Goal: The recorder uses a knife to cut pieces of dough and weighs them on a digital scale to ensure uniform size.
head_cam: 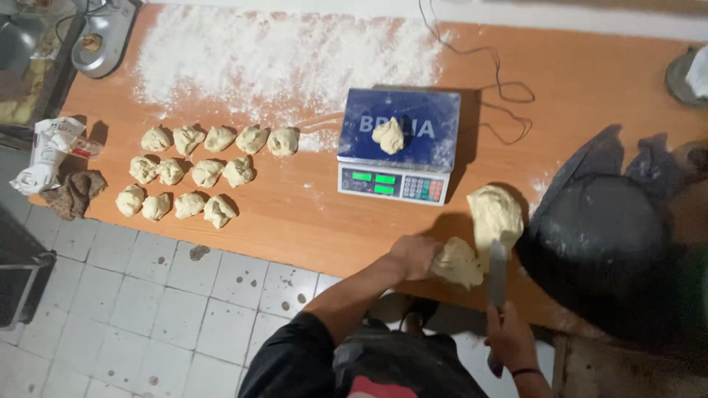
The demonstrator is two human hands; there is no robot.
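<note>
From the head camera we see a big lump of pale dough [493, 215] lying on the wooden counter [310, 214], close to its near edge and just right of the blue scale [402, 144]. The dough is soft, uneven and a little floury, and its long axis goes from the far right toward the near left, where a smaller part of it [457, 263] is pulled out toward us. Our left hand [414, 256] is closed on this smaller part, with the fingers wrapped into the dough. Our right hand [509, 339] is clenched around the handle of a flat metal scraper [497, 274], whose blade points away from us and stands against the dough between the two parts. A small dough piece [389, 135] sits on the scale plate. To the left, well apart, many small dough portions [193, 175] lie in three rows, and between them and the scale the counter is bare. A dark bag [601, 236] is just beside the dough on the right, so there is little room on that side. Loose flour [280, 59] covers the far part.
</note>
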